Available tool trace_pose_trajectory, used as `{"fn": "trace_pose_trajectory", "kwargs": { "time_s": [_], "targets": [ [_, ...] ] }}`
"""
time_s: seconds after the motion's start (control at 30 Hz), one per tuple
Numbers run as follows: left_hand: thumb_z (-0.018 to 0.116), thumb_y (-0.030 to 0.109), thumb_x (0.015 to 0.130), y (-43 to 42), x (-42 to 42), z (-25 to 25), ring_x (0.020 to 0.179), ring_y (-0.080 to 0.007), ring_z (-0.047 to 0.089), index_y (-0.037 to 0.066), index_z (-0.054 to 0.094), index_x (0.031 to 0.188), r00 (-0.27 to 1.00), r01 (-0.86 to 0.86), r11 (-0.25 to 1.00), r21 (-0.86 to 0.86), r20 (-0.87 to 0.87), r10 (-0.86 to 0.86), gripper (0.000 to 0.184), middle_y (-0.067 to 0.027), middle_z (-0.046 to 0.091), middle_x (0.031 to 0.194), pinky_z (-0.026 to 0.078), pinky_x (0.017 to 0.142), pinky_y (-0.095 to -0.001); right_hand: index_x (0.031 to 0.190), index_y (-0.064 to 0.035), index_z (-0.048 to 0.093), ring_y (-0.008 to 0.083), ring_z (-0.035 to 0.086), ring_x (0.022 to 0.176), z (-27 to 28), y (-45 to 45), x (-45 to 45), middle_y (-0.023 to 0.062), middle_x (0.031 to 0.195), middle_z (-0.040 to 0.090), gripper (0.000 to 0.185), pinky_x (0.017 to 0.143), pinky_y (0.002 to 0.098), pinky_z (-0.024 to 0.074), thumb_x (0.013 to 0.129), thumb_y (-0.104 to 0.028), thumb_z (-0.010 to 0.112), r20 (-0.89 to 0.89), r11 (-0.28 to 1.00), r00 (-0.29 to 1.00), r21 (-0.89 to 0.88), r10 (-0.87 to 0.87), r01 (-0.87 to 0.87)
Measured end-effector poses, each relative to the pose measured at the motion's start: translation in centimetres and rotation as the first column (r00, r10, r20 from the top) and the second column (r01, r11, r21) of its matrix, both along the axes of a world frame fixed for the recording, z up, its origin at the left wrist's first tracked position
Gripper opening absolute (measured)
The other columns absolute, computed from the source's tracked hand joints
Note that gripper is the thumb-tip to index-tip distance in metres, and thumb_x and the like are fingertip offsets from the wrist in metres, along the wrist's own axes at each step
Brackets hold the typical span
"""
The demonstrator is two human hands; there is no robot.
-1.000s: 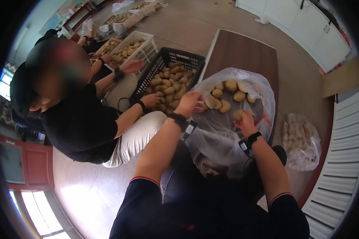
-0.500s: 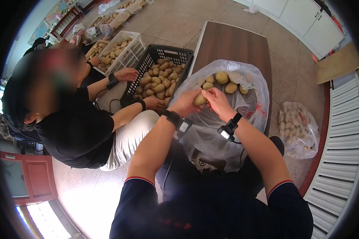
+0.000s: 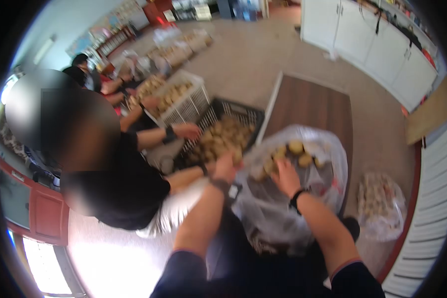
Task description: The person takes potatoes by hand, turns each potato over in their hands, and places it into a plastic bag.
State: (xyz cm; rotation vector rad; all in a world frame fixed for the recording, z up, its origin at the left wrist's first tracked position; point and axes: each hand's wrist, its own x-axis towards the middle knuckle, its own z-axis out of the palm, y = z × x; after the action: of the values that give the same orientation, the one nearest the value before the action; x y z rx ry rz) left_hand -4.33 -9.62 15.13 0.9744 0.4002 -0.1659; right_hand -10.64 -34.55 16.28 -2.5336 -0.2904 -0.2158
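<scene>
My left hand is at the near right corner of the black crate, which holds many potatoes. Its fingers are blurred, and one potato shows at their tips. Over the open clear plastic bag, my right hand reaches with fingers spread, close to the potatoes inside. Nothing shows in its grasp. The bag rests partly on the brown board and hangs over its near end.
A co-worker in a black top sits at the left, one hand over the black crate. Behind stands a white crate of potatoes. A filled bag lies on the floor at right. White cabinets line the back.
My hands have parted: the left moved to the black crate, the right stayed over the bag and opened. The view has tilted up, so the scene sits lower.
</scene>
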Motion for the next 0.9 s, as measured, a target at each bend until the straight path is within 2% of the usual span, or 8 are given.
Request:
{"fn": "trace_pose_trajectory", "kwargs": {
  "time_s": [0.13,0.2,0.27,0.3,0.33,0.77,0.8,0.9],
  "targets": [
    [0.053,0.023,0.095,2.0,0.1,-1.2,0.080,-0.0236,0.060,0.009,0.059,0.106,0.990,0.100,0.946,0.309,0.063,-0.126,0.019,-0.0081,0.060,0.099,0.054,0.061,-0.0388,0.130,-0.0072,0.047,0.0396,0.054,0.110,1.0,1.3,0.1,0.0195,0.121,0.055,0.059,0.095,0.0463,0.0436,0.081,-0.027,0.072,-0.150,0.995,0.989,-0.102,-0.007,-0.009],
    [0.050,0.022,0.096,2.6,-1.2,0.4,0.081,-0.0246,0.060,0.008,0.058,0.106,0.870,-0.025,0.231,0.973,0.135,-0.474,0.019,-0.0093,0.059,0.104,0.055,0.061,-0.0375,0.129,-0.0057,0.047,0.0391,0.054,0.110,-0.5,1.8,0.7,0.0196,0.119,0.056,0.058,0.094,0.0462,0.0435,0.081,-0.028,0.071,-0.146,0.995,0.988,-0.091,-0.044,0.031],
    [0.047,0.021,0.098,2.2,-0.8,0.3,0.081,-0.0251,0.060,0.008,0.058,0.108,0.868,0.010,0.148,0.989,0.064,-0.492,0.019,-0.0095,0.059,0.105,0.055,0.062,-0.0378,0.123,-0.0021,0.048,0.0381,0.055,0.111,-1.4,2.0,1.2,0.0197,0.116,0.059,0.054,0.094,0.0459,0.0437,0.081,-0.029,0.070,-0.174,0.995,0.983,-0.097,-0.054,0.038],
    [0.052,0.024,0.096,1.9,-0.1,0.0,0.084,-0.0286,0.060,0.007,0.056,0.113,0.981,0.134,0.712,0.690,0.011,-0.196,0.024,-0.0122,0.059,0.109,0.054,0.067,-0.0413,0.123,-0.0021,0.048,0.0381,0.055,0.111,-1.4,1.9,1.3,0.0197,0.116,0.059,0.054,0.094,0.0459,0.0437,0.081,-0.029,0.070,-0.167,0.994,0.984,-0.096,-0.065,0.049],
    [0.057,0.028,0.094,1.8,0.4,-0.5,0.088,-0.0321,0.060,0.007,0.054,0.119,0.973,0.008,0.993,0.117,-0.232,0.019,0.033,-0.0148,0.060,0.113,0.053,0.073,-0.0449,0.121,-0.0031,0.049,0.0381,0.054,0.112,-1.4,1.8,1.3,0.0195,0.117,0.058,0.052,0.094,0.0458,0.0440,0.081,-0.028,0.069,-0.196,0.995,0.980,-0.095,-0.037,0.019],
    [0.064,0.023,0.089,3.5,1.3,-4.9,0.082,-0.0299,0.061,0.007,0.057,0.113,0.974,0.033,0.997,0.067,-0.227,-0.017,0.029,-0.0127,0.061,0.101,0.054,0.067,-0.0412,0.110,-0.0109,0.060,0.0360,0.044,0.118,-0.4,-1.3,-2.9,0.0096,0.123,0.049,0.051,0.098,0.0531,0.0385,0.066,-0.032,0.076,-0.088,0.878,0.984,-0.443,0.157,-0.180],
    [0.069,0.017,0.084,5.0,2.0,-8.5,0.082,-0.0302,0.062,0.006,0.058,0.110,0.982,0.085,0.853,0.515,0.100,-0.159,0.030,-0.0135,0.062,0.098,0.055,0.069,-0.0409,0.110,-0.0106,0.060,0.0375,0.043,0.120,-1.4,-1.7,-3.0,0.0101,0.125,0.049,0.052,0.102,0.0565,0.0341,0.066,-0.033,0.077,-0.072,0.882,0.989,-0.448,0.126,-0.145],
    [0.076,0.006,0.073,6.1,2.3,-10.8,0.084,-0.0301,0.063,0.004,0.061,0.104,0.885,-0.037,0.558,0.829,0.287,-0.368,0.034,-0.0148,0.064,0.094,0.055,0.071,-0.0398,0.112,-0.0104,0.061,0.0380,0.042,0.123,-1.5,-3.5,-3.9,0.0115,0.129,0.048,0.053,0.104,0.0552,0.0330,0.065,-0.032,0.077,-0.058,0.881,0.997,-0.467,0.057,-0.077]
  ]
}}
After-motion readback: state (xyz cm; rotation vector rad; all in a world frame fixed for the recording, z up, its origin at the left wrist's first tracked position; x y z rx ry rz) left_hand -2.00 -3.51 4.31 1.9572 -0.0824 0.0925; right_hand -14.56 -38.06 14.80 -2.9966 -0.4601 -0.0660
